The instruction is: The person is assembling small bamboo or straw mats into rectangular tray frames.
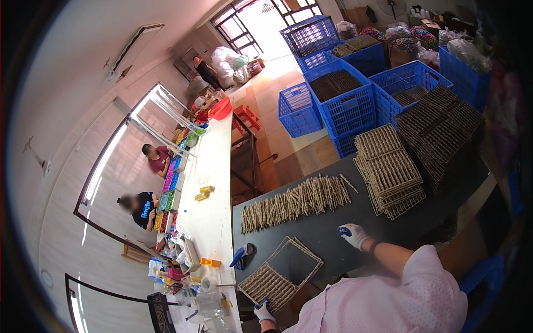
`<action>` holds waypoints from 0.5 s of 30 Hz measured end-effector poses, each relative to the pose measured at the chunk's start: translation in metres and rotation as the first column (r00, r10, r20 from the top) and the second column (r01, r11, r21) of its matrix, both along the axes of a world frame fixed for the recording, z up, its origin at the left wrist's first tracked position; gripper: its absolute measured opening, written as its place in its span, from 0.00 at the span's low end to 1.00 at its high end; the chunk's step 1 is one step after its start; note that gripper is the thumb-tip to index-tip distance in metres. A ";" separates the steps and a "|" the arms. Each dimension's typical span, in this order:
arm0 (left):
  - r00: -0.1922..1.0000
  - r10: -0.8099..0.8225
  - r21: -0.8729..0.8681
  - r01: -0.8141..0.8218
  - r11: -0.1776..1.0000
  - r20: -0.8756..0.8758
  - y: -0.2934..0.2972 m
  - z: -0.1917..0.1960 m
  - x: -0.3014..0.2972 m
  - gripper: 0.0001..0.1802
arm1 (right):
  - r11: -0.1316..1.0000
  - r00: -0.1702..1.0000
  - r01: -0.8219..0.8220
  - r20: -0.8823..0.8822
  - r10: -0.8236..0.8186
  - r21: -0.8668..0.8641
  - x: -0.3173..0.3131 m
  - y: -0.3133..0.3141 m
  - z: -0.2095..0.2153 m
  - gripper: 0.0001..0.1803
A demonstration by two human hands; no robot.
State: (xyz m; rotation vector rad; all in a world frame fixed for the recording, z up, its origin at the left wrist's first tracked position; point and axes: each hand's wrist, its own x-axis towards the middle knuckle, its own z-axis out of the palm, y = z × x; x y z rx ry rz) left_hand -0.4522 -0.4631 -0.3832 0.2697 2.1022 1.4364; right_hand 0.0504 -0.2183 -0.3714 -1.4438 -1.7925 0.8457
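Two gloved hands: your left hand (264,312) grips woven frame (280,273) corner; right hand (352,235) rests loosely curled, empty, on dark bench (333,219) near stick row (297,202)

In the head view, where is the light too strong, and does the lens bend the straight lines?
In the head view, daylight overexposes the tall dark-framed window and the floor below it; the long white worktable curves toward the rim; the corners are black; the dark grey tabletop is evenly lit, without glare.
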 end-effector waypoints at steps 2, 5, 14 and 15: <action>0.999 0.046 -0.031 -0.046 0.998 0.001 0.001 -0.001 0.002 0.30 | 1.000 1.000 -0.001 -0.007 0.001 0.004 0.000 0.000 0.002 0.20; 0.998 0.066 -0.032 -0.066 0.997 -0.002 0.003 0.002 0.008 0.23 | 1.000 1.000 0.000 -0.009 0.000 0.010 0.000 0.000 0.003 0.20; 0.998 0.044 -0.021 -0.044 0.999 0.033 -0.002 -0.010 0.000 0.29 | 0.999 1.000 -0.009 0.023 0.008 0.036 -0.002 0.000 0.004 0.19; 0.999 0.027 0.004 -0.027 1.000 0.022 -0.003 -0.012 -0.001 0.29 | 0.999 1.000 -0.003 0.029 0.002 0.052 -0.003 -0.001 0.005 0.19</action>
